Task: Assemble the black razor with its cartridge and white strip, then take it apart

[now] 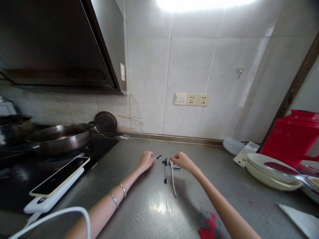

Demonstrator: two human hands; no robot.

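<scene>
My left hand (147, 160) rests on the metal counter with its fingers curled together; whatever is inside them, if anything, is hidden. Just right of its fingertips lies a small dark piece (159, 157). My right hand (183, 160) is closed in a pinch at the upper end of a thin whitish cord (172, 181), whose lower end trails toward me. Between the hands lies a dark razor-like tool (165, 172), its T-shaped head pointing away from me. Another small dark piece (176, 168) is below my right fingers.
On the left, a phone (61, 176) lies on a white power bank (42, 204) with a white cable (74, 209). A pan (62, 139) stands on the stove behind. At right are stacked bowls (269, 176), a red jug (289, 139) and white paper (301, 219).
</scene>
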